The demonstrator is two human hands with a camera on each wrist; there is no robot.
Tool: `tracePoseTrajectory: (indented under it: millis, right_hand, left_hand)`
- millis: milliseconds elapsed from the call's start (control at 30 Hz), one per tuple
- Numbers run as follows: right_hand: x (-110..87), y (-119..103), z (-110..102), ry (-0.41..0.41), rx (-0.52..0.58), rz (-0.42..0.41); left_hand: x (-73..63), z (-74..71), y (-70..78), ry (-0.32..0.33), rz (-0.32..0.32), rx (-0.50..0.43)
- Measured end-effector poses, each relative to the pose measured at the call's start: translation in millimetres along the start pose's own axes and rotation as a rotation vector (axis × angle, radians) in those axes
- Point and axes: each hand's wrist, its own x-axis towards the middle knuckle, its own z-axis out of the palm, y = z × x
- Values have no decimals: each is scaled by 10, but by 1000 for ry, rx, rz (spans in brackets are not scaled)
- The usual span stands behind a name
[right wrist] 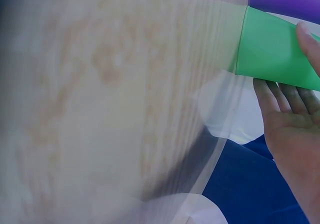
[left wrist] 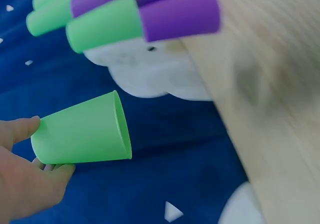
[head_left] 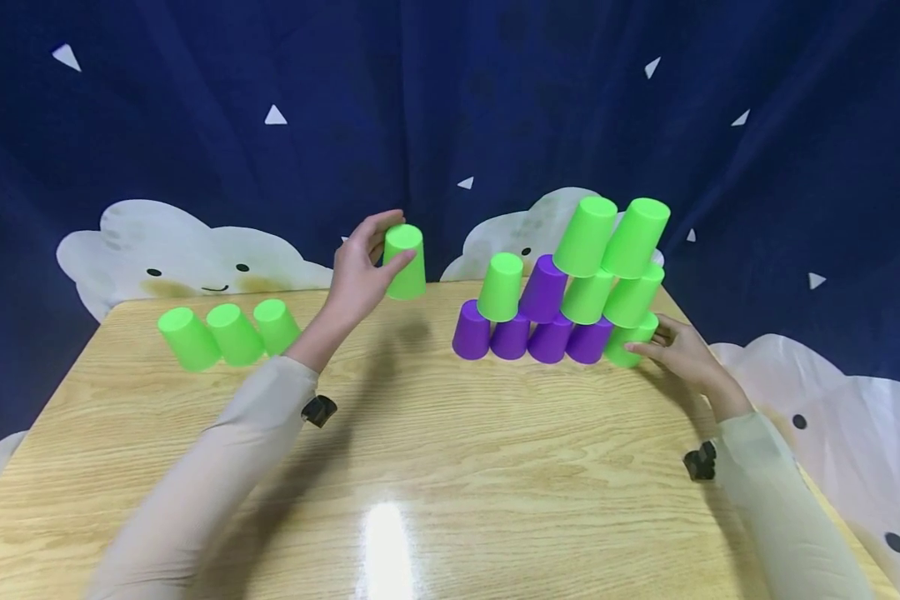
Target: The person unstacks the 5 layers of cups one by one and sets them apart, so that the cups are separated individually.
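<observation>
My left hand (head_left: 360,267) holds a green cup (head_left: 405,271) upside down in the air above the table's back edge, thumb on one side and fingers on the other. In the left wrist view the same cup (left wrist: 82,131) has its rim pointing away from the palm. On the right stands a stack of upside-down purple and green cups in three tiers. Two green cups (head_left: 641,237) form its top tier, at the right. My right hand (head_left: 682,354) is around the green cup (right wrist: 272,46) at the right end of the bottom row, thumb and fingers on different sides.
Three green cups (head_left: 236,335) stand upside down in a row at the table's left. A dark blue curtain (head_left: 435,125) with clouds and white triangles hangs behind the wooden table (head_left: 495,467). Beside the stack's right end is the table's right edge.
</observation>
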Motion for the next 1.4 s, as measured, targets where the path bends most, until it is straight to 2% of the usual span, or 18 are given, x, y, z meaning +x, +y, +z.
tracePoseTrajectory:
  millis: [133,300,567,733,900,1200,1400]
  right_hand:
    - [19,0,1,6,-7,-9]
    - [28,-3,3,5,-3,-13]
    - [34,4,-1,3,-18,-1]
    - [30,-1,2,8,-21,0]
    - [25,1,6,9,-19,-4]
    - [10,12,12,8,-2,0]
    - [-1,1,9,5,-7,7]
  left_hand:
    - [-92,-210,-176,-9,-58,67]
    - [-212,-437,-383,19,-123,130]
    - [-385,-664,-657,9,-180,269]
    - [-472,-709,-774,-11,-206,353]
    - [-526,-720,-841,-28,-228,398]
    - [-528,-715,-854,-22,-248,463]
    - [-524,-714,-853,-22,-274,471]
